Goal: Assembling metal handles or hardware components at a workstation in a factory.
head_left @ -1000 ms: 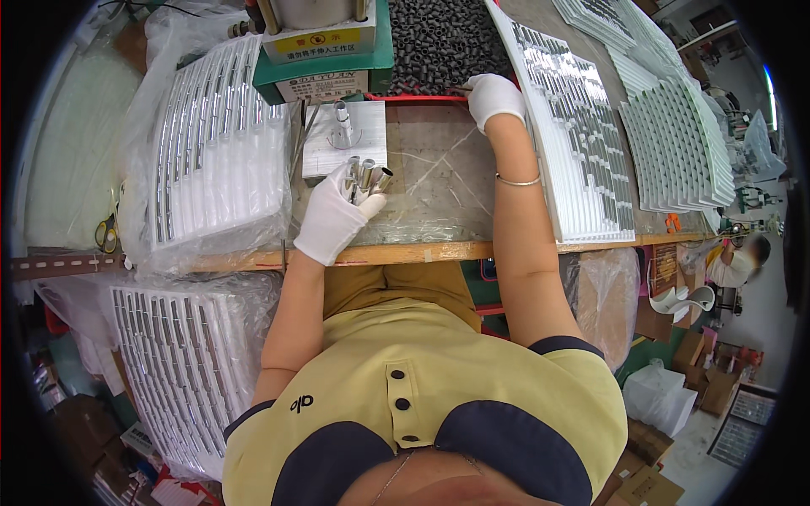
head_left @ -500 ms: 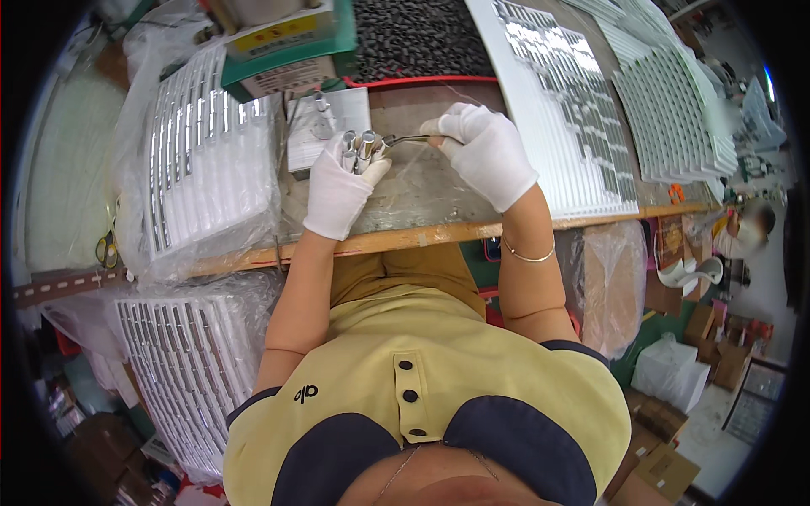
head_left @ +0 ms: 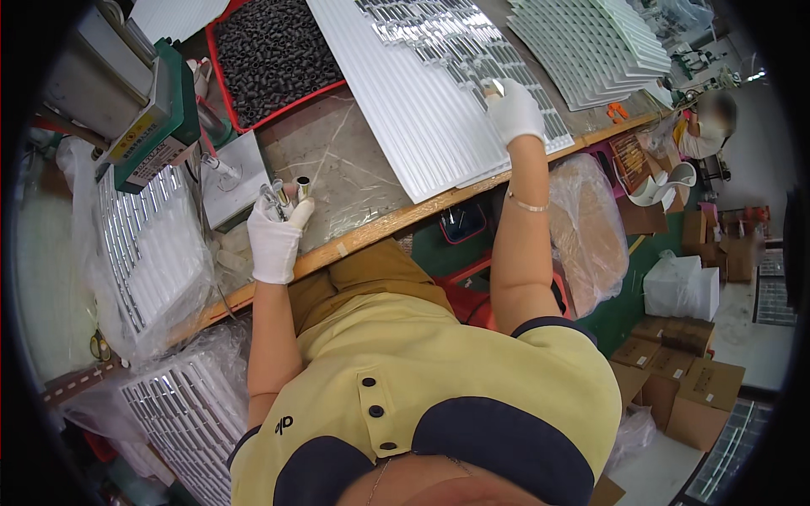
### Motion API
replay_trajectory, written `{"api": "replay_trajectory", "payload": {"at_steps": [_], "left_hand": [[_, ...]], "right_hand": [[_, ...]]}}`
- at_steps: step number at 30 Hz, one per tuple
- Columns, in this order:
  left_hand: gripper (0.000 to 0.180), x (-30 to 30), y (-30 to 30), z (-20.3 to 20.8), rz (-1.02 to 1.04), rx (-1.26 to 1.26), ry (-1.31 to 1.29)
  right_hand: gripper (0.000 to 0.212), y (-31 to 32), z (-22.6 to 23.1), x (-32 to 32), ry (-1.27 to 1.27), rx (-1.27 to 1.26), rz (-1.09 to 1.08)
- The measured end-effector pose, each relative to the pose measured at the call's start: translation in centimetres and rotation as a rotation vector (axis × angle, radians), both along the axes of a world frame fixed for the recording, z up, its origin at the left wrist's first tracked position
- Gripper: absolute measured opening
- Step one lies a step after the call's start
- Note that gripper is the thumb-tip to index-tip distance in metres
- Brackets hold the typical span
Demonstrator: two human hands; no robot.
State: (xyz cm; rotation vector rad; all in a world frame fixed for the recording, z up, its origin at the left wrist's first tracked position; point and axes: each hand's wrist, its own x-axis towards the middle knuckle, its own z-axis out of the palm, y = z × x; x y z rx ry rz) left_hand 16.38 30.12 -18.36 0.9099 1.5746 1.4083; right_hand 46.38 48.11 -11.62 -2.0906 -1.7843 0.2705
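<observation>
1. The left hand (head_left: 274, 244) curls around several short metal tubes (head_left: 303, 187), their open ends upward, near the table edge (head_left: 342, 249) and beside the metal block (head_left: 240, 173).
2. The right hand (head_left: 513, 114), well apart from the left, is over the ridged white tray (head_left: 380, 110), fingertips pinched on a shiny piece (head_left: 496, 86), probably another tube.
3. Rows of tubes (head_left: 456, 34) cover the tray's far right part; the ridges on its left are bare.
4. The step in hand looks like handling one tube at the tray; whether picking up or setting down, I cannot tell.
5. The next move calls for a light pinch, leaving neighbouring tubes undisturbed, and a firm left grip.
</observation>
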Motion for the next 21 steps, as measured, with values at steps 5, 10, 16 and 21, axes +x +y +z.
{"api": "replay_trajectory", "payload": {"at_steps": [5,10,16,21], "left_hand": [[0.027,-0.5,0.0,0.9,0.057,-0.012,0.004],[0.027,-1.5,0.0,1.7,0.058,-0.052,0.045],[0.03,-2.9,-0.9,2.1,0.071,0.012,-0.016],[0.03,-3.1,-1.1,1.9,0.04,0.088,-0.067]], "right_hand": [[0.049,4.1,-3.1,0.8,-0.224,-0.188,-0.02],[0.042,4.7,-2.7,0.5,-0.352,-0.164,-0.008],[0.036,2.3,-1.0,0.5,-0.334,-0.054,0.028],[0.018,-7.9,2.3,-9.6,0.77,0.209,0.6]]}}
